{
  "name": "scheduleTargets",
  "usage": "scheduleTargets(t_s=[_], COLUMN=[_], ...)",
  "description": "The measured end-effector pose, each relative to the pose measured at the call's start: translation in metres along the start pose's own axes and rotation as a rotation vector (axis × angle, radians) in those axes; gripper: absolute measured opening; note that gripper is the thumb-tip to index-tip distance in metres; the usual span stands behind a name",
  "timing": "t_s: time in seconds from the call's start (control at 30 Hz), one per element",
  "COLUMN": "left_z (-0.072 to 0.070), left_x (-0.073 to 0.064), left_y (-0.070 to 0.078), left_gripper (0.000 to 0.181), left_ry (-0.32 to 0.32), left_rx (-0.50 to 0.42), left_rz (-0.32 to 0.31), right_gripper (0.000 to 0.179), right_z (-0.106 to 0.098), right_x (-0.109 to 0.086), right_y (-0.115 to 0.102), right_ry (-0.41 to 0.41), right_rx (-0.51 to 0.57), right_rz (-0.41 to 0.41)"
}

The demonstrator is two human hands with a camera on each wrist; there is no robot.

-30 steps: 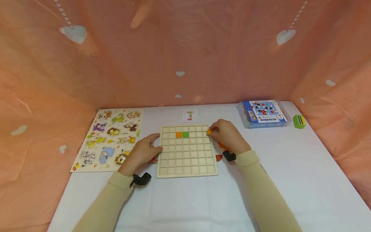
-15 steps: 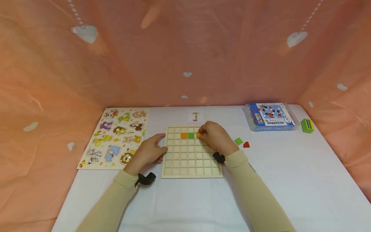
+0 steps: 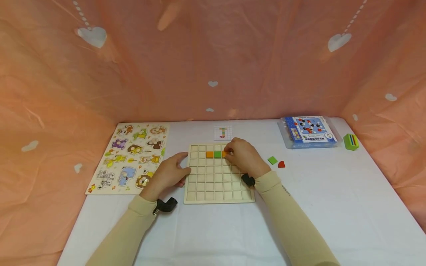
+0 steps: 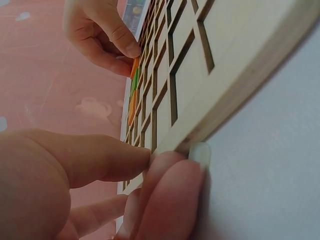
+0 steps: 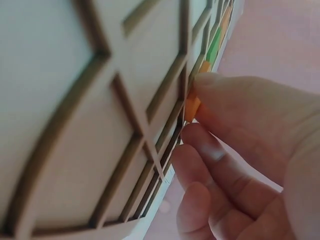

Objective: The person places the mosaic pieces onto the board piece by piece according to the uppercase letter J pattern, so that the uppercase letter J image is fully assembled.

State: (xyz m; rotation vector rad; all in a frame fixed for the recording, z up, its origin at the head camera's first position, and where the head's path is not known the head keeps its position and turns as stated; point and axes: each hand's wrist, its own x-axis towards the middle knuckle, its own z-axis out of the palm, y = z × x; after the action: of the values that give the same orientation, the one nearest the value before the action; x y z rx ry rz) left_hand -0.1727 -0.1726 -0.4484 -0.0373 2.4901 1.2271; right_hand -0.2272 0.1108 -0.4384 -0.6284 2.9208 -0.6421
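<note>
The second orange tile (image 3: 224, 154) has just come leftward from the right edge of the board (image 3: 216, 181) and now sits beside the green tile (image 3: 217, 154), with the first orange tile (image 3: 209, 154) beyond. That row seems to match the bar on the card (image 3: 223, 133) behind the board. The right hand (image 3: 245, 157) pinches the second orange tile; whether it sits flush is unclear. The left hand (image 3: 168, 171), thumb and forefinger spread wide, touches the board's left edge. The loose green tile (image 3: 272, 160) and red piece (image 3: 281, 164) lie right of the board, unplaced.

A curtained booth (image 3: 392, 66): peach heart-patterned drapes (image 3: 253, 74) back and flank a white-covered table (image 3: 213, 236)
</note>
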Motion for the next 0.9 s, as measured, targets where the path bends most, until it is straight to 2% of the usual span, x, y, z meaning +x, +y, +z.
scheduleTargets(t_s=[0.27, 0.53, 0.9], left_z=[-0.0005, -0.0016, -0.0021], left_x=[-0.0003, -0.0017, 0.0005], left_y=[0.0019, 0.0041, 0.0023], left_gripper=[0.071, 0.071, 0.072], left_ry=[0.002, 0.008, -0.014], left_rx=[0.010, 0.055, 0.029], left_rz=[-0.009, 0.014, 0.010], right_gripper=[0.021, 0.021, 0.023], right_z=[-0.0005, -0.0038, -0.0034], right_x=[0.0000, 0.0000, -0.0016], right_y=[-0.0001, -0.0019, 0.0000], right_ry=[0.003, 0.007, -0.008], right_rx=[0.011, 0.018, 0.040], right_rz=[0.003, -0.011, 0.014])
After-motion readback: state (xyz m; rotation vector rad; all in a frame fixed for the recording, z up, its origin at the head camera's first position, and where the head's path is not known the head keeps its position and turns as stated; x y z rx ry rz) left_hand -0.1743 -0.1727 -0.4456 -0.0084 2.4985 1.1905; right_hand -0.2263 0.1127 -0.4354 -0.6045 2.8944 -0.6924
